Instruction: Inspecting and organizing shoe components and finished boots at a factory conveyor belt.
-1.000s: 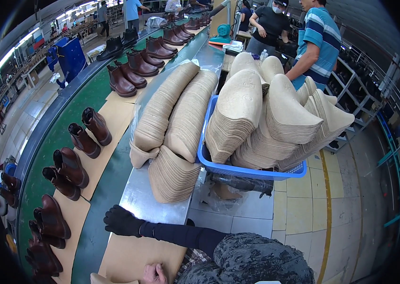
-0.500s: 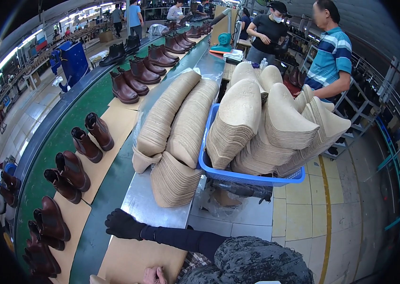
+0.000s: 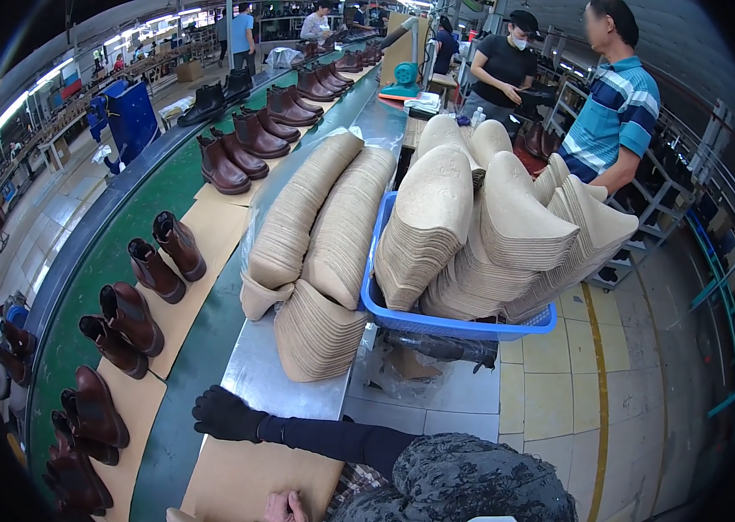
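Observation:
My right hand (image 3: pixel 227 413) wears a black glove below a dark sleeve. It rests palm down across the metal table's (image 3: pixel 285 378) near left corner, fingers loosely spread, with nothing visible in it. My left hand (image 3: pixel 285 505) is bare and cut off by the lower edge. Its fingers are curled over the tan board (image 3: pixel 254 474), and what they hold, if anything, is hidden. Beyond the right hand lie long nested stacks of beige molded insoles (image 3: pixel 320 331) on clear plastic. A blue basket (image 3: pixel 463 327) to their right holds more tall insole stacks (image 3: pixel 433 209).
On the left, a curved green conveyor (image 3: pixel 185 383) carries brown ankle boots (image 3: pixel 130 317) on tan sheets. A worker in black (image 3: pixel 504 74) and one in a striped blue shirt (image 3: pixel 615 104) stand beyond the basket. A grey rack (image 3: pixel 646 222) is at right.
My head view has shifted slightly. The boots seem a little nearer along the conveyor. The worker in black has lifted their head and moved their hands. My own hands look still.

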Available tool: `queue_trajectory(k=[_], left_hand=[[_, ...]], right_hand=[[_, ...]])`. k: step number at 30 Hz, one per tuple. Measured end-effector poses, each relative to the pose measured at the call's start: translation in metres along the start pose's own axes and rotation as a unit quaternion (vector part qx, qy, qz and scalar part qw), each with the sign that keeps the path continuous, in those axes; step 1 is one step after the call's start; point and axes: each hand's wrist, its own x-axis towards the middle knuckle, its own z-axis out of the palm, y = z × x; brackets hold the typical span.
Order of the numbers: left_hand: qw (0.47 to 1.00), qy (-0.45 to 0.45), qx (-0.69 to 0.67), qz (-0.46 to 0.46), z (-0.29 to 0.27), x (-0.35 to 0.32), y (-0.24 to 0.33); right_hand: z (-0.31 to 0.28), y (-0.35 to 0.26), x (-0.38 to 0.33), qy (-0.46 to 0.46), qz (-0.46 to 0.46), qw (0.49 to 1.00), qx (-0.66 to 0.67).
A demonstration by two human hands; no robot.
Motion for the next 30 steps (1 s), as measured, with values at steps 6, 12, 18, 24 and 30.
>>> queue_trajectory(k=[6, 12, 18, 24, 30], left_hand=[[0.999, -0.025, -0.030, -0.037, -0.004, 0.003, 0.007], [0.998, -0.025, -0.045, -0.024, -0.003, 0.002, 0.004], [0.999, -0.034, -0.018, -0.015, -0.006, 0.004, 0.007], [0.998, -0.026, -0.045, -0.036, -0.006, 0.008, 0.013], [0.998, -0.033, -0.025, -0.036, -0.004, 0.004, 0.006]], right_hand=[[-0.002, -0.001, 0.000, -0.004, 0.003, 1.000, -0.005], [-0.001, -0.002, 0.001, 0.002, 0.007, 1.000, 0.001], [0.001, 0.000, 0.001, 0.008, 0.005, 1.000, 0.000], [0.002, 0.000, 0.000, 0.022, 0.001, 1.000, -0.003], [0.000, -0.001, 0.001, 0.019, 0.006, 1.000, -0.005]])
